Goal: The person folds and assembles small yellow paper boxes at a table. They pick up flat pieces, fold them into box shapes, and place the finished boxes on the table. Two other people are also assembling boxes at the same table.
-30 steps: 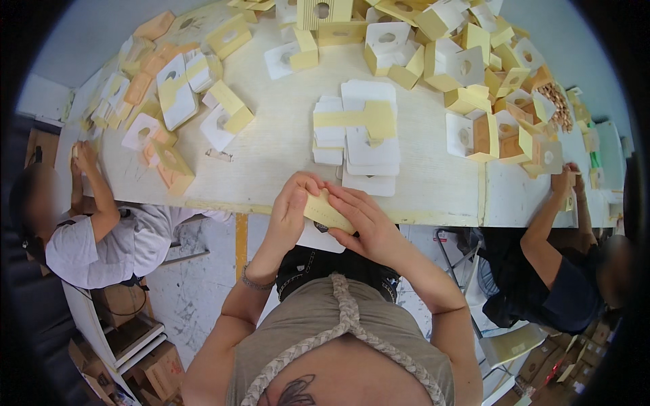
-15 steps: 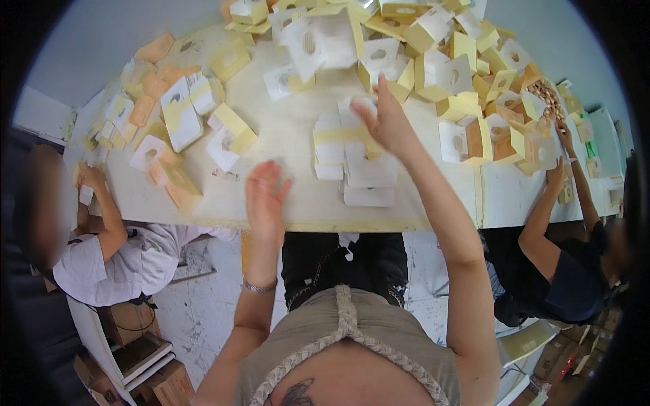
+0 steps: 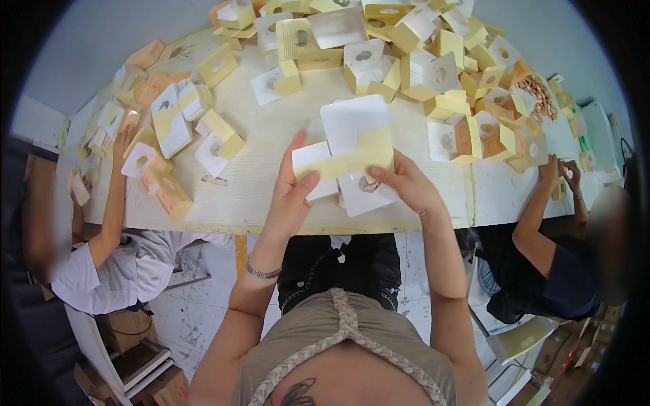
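Observation:
A flat carton blank [image 3: 362, 145], white with a pale yellow band, is between my two hands just in front of me. My left hand [image 3: 291, 193] grips its left side, thumb on top and fingers underneath. On the other side, my right hand [image 3: 409, 186] holds it the same way, the thumb pressed on the card near a round cutout. Layers of white card overlap here, and I cannot tell how many pieces I hold. Fingertips of both hands are mostly hidden under the card.
Folded yellow and white boxes [image 3: 433, 71] with cutouts pile up along the far side. More cartons [image 3: 172, 122] lie to the left. A person's arm [image 3: 112, 203] reaches in at left; another person's hands [image 3: 562, 169] work at right, near a heap of small brown pieces [image 3: 538, 95].
My open, apart hands have come together and closed on the flat carton. The blurred box at the far middle now rests on the pile. The left person's arm has reached farther over the table.

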Available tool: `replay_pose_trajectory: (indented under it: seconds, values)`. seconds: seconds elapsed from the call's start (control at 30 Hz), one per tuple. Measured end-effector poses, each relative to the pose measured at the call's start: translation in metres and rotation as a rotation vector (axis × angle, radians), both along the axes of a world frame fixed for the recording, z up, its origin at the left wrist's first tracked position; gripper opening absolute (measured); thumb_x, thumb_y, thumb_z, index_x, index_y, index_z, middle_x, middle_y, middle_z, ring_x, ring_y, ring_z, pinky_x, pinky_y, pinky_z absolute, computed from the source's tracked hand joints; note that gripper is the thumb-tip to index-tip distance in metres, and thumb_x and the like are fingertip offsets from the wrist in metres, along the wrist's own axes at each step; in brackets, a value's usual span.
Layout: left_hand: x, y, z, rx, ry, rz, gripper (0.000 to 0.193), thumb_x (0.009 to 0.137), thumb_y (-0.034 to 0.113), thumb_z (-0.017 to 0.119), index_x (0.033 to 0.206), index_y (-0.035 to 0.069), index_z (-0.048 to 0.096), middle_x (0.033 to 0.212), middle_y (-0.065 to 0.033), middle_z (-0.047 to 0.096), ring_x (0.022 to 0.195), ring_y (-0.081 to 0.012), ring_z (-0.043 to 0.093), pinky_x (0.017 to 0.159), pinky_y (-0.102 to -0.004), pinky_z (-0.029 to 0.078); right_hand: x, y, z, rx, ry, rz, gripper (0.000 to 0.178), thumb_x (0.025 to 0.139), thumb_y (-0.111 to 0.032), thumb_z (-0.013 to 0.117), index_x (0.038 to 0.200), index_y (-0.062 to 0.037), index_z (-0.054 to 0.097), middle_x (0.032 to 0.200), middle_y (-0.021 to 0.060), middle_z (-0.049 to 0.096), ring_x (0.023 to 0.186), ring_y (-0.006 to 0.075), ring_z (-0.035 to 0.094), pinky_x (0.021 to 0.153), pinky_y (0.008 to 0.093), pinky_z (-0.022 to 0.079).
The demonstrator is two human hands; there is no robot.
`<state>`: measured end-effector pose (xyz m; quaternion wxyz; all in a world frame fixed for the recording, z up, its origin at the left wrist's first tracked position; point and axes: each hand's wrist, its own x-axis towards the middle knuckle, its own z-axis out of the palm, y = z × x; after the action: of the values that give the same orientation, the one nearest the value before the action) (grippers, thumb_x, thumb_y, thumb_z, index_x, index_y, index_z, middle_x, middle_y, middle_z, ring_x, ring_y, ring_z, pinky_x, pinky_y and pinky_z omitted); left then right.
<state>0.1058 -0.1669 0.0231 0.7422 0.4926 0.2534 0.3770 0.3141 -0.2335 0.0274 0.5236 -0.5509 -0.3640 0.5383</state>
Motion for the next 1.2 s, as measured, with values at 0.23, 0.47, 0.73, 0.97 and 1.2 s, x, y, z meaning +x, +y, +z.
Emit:
replay_pose_trajectory:
  seconds: [0.23, 0.47, 0.73, 0.97, 1.2]
  values:
    - [-0.013, -0.033, 0.026, 0.45, 0.222, -0.287, 0.065, 0.082, 0.004, 0.057, 0.14, 0.002, 0.028, 0.139, -0.0127, 0.036, 0.129, -0.0196, 0.034, 0.103, -0.033, 0.031, -0.04, 0.0, 0.004, 0.071, 0.147, -0.277, 0.054, 0.078, -0.015, 0.072, 0.121, 0.0018, 0.044, 0.106, 0.0094, 0.058, 0.096, 0.0148, 0.056, 0.082, 0.0274, 0.046]
    - [-0.016, -0.027, 0.022, 0.156, 0.103, 0.01, 0.082, 0.074, 0.009, 0.072, 0.141, 0.003, 0.025, 0.136, -0.0117, 0.037, 0.12, -0.0204, 0.043, 0.098, -0.0328, 0.038, -0.064, -0.036, 0.017, 0.349, -0.185, -0.113, 0.062, 0.094, -0.022, 0.044, 0.143, 0.0025, 0.015, 0.143, 0.0209, 0.032, 0.131, 0.0264, 0.032, 0.105, 0.0317, 0.025]
    - [-0.029, -0.022, -0.005, 0.329, 0.152, -0.072, 0.048, 0.078, 0.012, 0.073, 0.119, 0.002, 0.049, 0.113, -0.0068, 0.048, 0.103, -0.0143, 0.05, 0.088, -0.0274, 0.042, -0.06, -0.037, -0.016, 0.481, -0.262, -0.061, 0.029, 0.091, -0.017, 0.05, 0.114, -0.0012, 0.058, 0.132, 0.0188, 0.04, 0.119, 0.0278, 0.044, 0.1, 0.0389, 0.032]
    - [-0.024, -0.029, 0.0, 0.138, 0.189, -0.021, 0.036, 0.078, 0.015, 0.074, 0.104, 0.001, 0.054, 0.109, -0.0087, 0.051, 0.1, -0.0142, 0.051, 0.085, -0.0272, 0.044, -0.07, -0.028, -0.018, 0.47, -0.003, -0.279, 0.026, 0.082, 0.0, 0.062, 0.108, -0.0012, 0.058, 0.108, 0.0091, 0.054, 0.103, 0.0162, 0.051, 0.09, 0.027, 0.039]
    - [-0.026, -0.03, -0.006, 0.322, 0.072, -0.005, 0.053, 0.073, 0.021, 0.078, 0.109, 0.005, 0.042, 0.124, -0.0143, 0.048, 0.11, -0.0196, 0.05, 0.09, -0.0316, 0.044, -0.047, -0.013, 0.029, 0.079, 0.262, 0.186, 0.017, 0.086, -0.014, 0.063, 0.097, -0.0009, 0.064, 0.109, 0.0067, 0.061, 0.102, 0.0126, 0.053, 0.089, 0.0265, 0.042]
